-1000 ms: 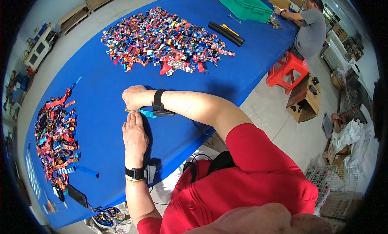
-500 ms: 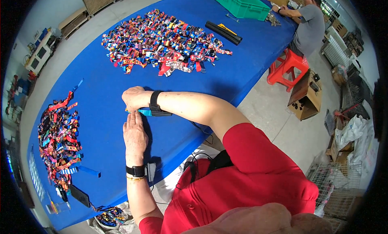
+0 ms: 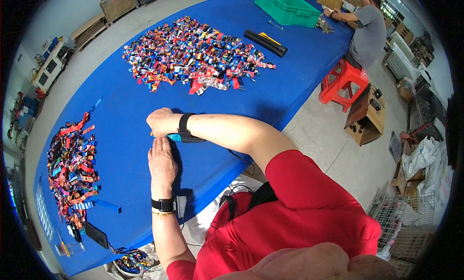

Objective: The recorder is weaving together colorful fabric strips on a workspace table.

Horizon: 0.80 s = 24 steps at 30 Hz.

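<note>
At the middle of the blue table, my right hand [image 3: 160,121] is curled closed, its fingertips hidden from view. A short fabric strap [image 3: 174,137], teal where it shows, lies below that hand and wrist. A small yellow-orange bit peeks out at the other side of the fist. My left hand [image 3: 162,160] lies flat with fingers stretched out, their tips against the strap just under the right hand. Beyond the hands spreads a large heap of colourful patterned strap pieces [image 3: 188,55]. To the left sits a second heap of similar straps [image 3: 72,169].
Black bars with a yellow tool [image 3: 266,42] lie past the large heap, near a green crate [image 3: 287,8]. A co-worker [image 3: 368,31] sits by a red stool [image 3: 343,84] at the far right. A dark phone-like slab [image 3: 95,235] rests at the near left.
The view has shifted very slightly. Both hands keep nearly the same pose and place over the strap.
</note>
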Motion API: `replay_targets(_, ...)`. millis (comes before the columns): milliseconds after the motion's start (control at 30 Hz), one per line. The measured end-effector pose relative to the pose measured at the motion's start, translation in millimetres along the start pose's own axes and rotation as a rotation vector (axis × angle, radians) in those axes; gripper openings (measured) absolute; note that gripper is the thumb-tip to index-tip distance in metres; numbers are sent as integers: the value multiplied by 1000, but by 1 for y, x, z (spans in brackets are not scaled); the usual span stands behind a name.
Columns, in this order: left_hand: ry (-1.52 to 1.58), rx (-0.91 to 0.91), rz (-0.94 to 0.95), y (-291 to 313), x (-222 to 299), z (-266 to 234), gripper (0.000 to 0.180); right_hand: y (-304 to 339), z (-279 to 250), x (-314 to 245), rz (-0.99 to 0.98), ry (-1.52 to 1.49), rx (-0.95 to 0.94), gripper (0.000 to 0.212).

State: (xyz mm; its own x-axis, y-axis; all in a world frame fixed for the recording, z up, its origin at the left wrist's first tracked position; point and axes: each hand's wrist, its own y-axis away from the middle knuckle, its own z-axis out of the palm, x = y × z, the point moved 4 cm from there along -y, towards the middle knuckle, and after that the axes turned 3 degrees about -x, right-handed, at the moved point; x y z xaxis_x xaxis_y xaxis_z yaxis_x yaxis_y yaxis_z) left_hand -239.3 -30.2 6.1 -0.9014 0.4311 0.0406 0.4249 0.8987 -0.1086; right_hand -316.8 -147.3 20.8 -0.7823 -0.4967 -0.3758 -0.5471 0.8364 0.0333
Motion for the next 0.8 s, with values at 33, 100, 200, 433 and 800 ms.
replay_targets(33, -1, 2, 0, 0, 0, -1, 59, 0, -1, -2, 0, 1, 1, 27)
replay_targets(100, 12, -2, 0, 0, -1, -1, 60, 1, -1, -6, -3, 2, -1, 26)
replay_targets(200, 6, 18, 12, 0, -1, 1, 61, -1, 2, -2, 3, 13, 12, 26)
replay_targets(433, -2, 16, 4, 1, -3, 3, 61, 1, 0, 2, -44, -5, 34, 27)
replay_targets(800, 21, -17, -1, -2, 5, -4, 60, -10, 7, 9, -47, 7, -61, 27)
